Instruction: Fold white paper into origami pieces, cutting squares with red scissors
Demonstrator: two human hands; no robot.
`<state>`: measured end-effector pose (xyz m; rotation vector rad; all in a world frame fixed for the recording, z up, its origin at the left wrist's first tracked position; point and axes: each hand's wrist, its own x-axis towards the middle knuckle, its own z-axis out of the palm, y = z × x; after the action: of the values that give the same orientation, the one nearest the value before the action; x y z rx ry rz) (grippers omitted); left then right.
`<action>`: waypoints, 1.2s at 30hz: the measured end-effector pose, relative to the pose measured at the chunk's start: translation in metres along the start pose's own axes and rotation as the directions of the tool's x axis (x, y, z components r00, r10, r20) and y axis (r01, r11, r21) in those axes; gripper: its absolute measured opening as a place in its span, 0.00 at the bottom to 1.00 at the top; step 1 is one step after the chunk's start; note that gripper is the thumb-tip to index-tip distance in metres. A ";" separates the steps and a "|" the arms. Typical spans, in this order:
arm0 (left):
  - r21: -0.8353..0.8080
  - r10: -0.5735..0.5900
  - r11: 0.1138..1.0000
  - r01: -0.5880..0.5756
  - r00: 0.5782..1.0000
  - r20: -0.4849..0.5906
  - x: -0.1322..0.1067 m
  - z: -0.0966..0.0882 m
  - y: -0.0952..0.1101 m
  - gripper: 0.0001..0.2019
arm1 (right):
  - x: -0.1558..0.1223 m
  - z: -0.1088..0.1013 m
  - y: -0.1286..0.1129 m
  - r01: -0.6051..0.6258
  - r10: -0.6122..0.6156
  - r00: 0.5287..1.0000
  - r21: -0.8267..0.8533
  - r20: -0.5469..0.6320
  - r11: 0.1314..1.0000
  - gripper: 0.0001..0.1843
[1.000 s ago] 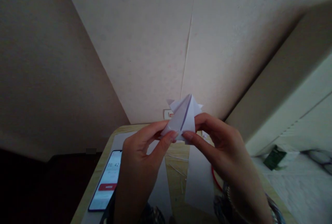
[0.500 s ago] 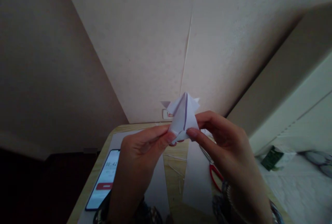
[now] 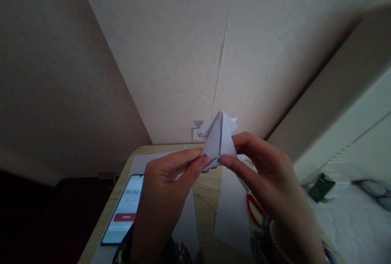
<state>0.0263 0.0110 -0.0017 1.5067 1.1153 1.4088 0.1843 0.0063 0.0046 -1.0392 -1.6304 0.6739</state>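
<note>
A folded white paper figure point(image 3: 218, 137) is held up above the table, its pointed end upward and small flaps sticking out at both sides. A crease or slit runs down its middle. My left hand point(image 3: 171, 178) pinches its lower left corner between thumb and fingers. On the lower right, my right hand point(image 3: 262, 170) grips it, thumb on the near face near the bottom edge and fingers behind. Both thumb tips lie close together at the lower edge. The fingers behind the paper are mostly hidden.
A phone point(image 3: 122, 211) showing a timer lies on the wooden table point(image 3: 204, 231) at left. White paper sheets point(image 3: 233, 211), thin paper strips point(image 3: 207, 201) and red-handled scissors point(image 3: 255, 209) lie there too. A wall socket point(image 3: 196, 134) is behind; a green-and-white box point(image 3: 324, 186) stands at right.
The paper figure has shifted slightly right, and its gap at the bottom edge looks narrower. My left thumb has moved closer to my right thumb. Both hands keep hold.
</note>
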 end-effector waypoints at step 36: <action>0.477 0.376 0.837 -0.267 0.915 -0.146 -0.018 0.013 0.008 0.17 | -0.007 0.008 -0.008 0.012 -0.016 0.982 -0.021 -0.189 1.000 0.03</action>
<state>0.0403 -0.0078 -0.0010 1.9694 1.4589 1.6709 0.1753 -0.0030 0.0052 -1.0718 -1.4801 0.5338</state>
